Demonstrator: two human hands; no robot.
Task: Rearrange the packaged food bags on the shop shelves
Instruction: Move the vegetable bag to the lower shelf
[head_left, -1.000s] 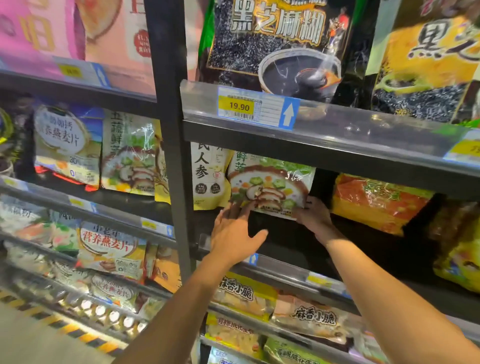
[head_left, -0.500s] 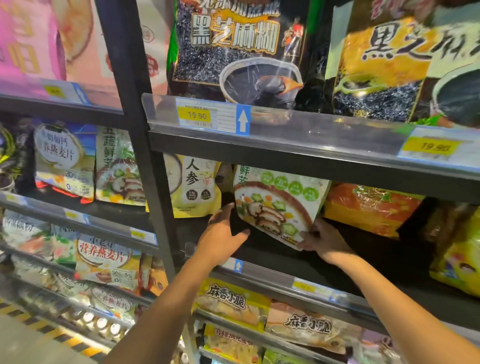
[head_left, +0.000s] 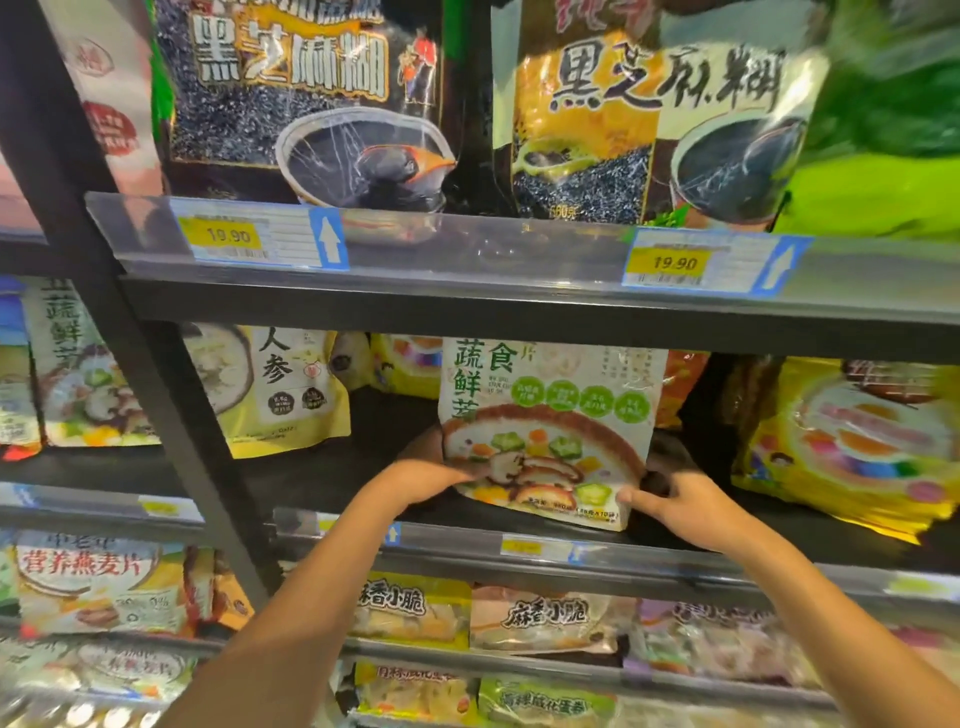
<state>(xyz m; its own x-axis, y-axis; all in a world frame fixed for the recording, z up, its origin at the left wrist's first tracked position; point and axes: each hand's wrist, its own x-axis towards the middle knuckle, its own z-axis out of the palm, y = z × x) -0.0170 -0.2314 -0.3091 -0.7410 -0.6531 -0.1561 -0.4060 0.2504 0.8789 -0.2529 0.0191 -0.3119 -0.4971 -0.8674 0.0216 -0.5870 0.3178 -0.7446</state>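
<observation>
**Vegetable bag coming upright at the shelf front**

Both hands are holding the bag (head_left: 550, 431) by its lower corners on the middle shelf (head_left: 337, 478). The right hand (head_left: 691, 512) is pinching the lower right corner, thumb lying on the printed face and the other fingers curling behind. The left hand (head_left: 423, 480) is gripping the lower left edge; its fingers are mostly hidden behind the bag, so they are probably wrapping the back.

Half a second ago the bag was tilting, one bottom corner dipping toward the front. Now it is standing upright with its face to the aisle, its base sitting on the shelf close to the front lip. It is standing in the gap between the ginseng bag (head_left: 291, 389) on the left and the yellow bag (head_left: 852, 447) on the right, touching neither.

For the task, this is looking like the end of one placement: the bag is facing out and squared, and what is remaining is letting go without it tipping
</observation>
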